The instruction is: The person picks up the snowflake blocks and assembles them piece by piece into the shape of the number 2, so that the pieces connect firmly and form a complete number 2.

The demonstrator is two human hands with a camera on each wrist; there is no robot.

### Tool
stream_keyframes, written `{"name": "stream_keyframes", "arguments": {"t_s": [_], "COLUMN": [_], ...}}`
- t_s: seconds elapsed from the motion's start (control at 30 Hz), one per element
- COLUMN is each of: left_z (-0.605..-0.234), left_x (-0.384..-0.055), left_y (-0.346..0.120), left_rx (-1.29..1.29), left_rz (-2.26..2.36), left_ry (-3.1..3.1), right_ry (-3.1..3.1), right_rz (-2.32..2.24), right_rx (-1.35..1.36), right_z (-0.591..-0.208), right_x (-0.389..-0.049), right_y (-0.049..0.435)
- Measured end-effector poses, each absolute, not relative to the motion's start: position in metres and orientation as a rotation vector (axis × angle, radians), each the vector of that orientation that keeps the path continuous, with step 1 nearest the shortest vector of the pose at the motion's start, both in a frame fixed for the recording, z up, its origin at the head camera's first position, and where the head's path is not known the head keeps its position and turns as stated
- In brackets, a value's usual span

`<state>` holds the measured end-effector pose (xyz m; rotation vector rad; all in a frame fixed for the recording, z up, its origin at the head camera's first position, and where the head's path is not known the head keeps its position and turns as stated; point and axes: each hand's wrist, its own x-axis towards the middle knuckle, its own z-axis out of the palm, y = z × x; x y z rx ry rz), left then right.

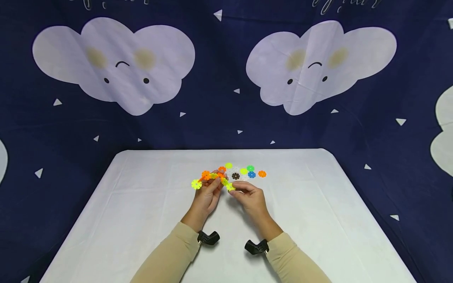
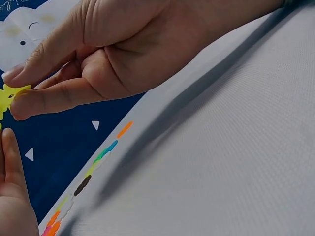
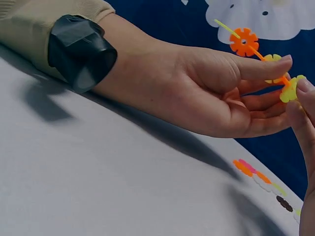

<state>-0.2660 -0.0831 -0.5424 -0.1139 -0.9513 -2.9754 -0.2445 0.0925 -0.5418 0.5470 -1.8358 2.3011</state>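
Observation:
A chain of orange and yellow slotted flower-shaped plastic discs (image 1: 206,175) is joined at angles, with a yellow disc at its left end. My left hand (image 1: 207,195) holds the chain by its middle, thumb on the near side, as the right wrist view shows too. At the chain's right end, my right hand (image 1: 252,198) pinches a yellow disc (image 1: 230,186) between thumb and index finger. That disc meets the neighbouring yellow disc (image 1: 224,181). Both hands are raised over the white table (image 1: 301,220), fingertips close together.
Loose discs lie flat behind the hands: orange (image 1: 262,173), blue (image 1: 251,174), green (image 1: 250,168), dark brown (image 1: 235,176), yellow-green (image 1: 229,165) and several white ones. A pink disc (image 3: 247,166) shows in the right wrist view. A dark blue cloud-print cloth (image 1: 219,78) hangs behind the table.

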Motion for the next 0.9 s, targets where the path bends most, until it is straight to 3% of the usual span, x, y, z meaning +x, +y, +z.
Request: {"name": "stream_keyframes", "arguments": {"t_s": [0.57,0.9], "left_z": [-0.540,-0.538], "left_x": [-0.265,-0.264], "left_y": [-0.080,-0.077], "left_rx": [-0.180,-0.081], "left_rz": [-2.953,-2.866], "left_ry": [-0.906,-0.970], "right_ry": [-1.724,-1.661], "right_rz": [2.142,2.157], "right_rx": [0.543,0.561], "right_z": [-0.540,-0.536], "right_x": [-0.239,-0.235], "right_y": [0.081,0.077]}}
